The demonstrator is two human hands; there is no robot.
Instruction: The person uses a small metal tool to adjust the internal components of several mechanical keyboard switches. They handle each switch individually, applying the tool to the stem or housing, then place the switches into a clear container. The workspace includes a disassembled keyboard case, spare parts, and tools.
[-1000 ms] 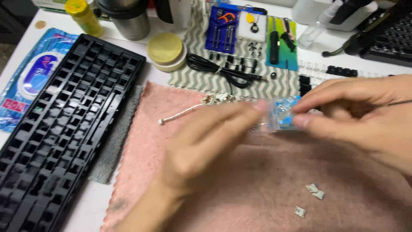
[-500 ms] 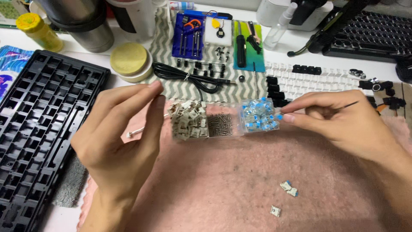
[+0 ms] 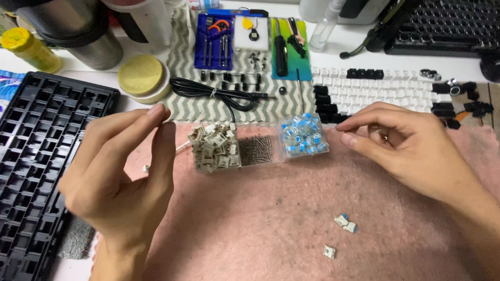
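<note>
1. A clear box (image 3: 259, 147) with three compartments lies on a pink cloth (image 3: 271, 224), between the two hands and touched by neither.
2. Its left compartment holds beige switch parts (image 3: 212, 148), the middle one small dark springs (image 3: 255, 150), the right one blue parts (image 3: 303, 136).
3. The right hand (image 3: 403, 143) rests on the cloth just beside the box's right end, fingers curled loosely inward; a small ring-like bit shows under the fingers, but whether the grip holds it cannot be told.
4. The left hand (image 3: 122, 179) is raised left of the box, fingers straight and close together, thumb alongside; its grip looks released, with nothing seen in it.
5. Three loose switch parts (image 3: 344, 224) lie on the cloth nearer the camera, well apart from the box.
6. A black keyboard case (image 3: 36, 156) lies at the far left of the table.
7. Beyond the cloth: a black cable (image 3: 219, 93) on a zigzag mat, a yellow-lidded tin (image 3: 143, 78), a blue tool tray (image 3: 214, 41), and rows of white and black keycaps (image 3: 375, 91).
</note>
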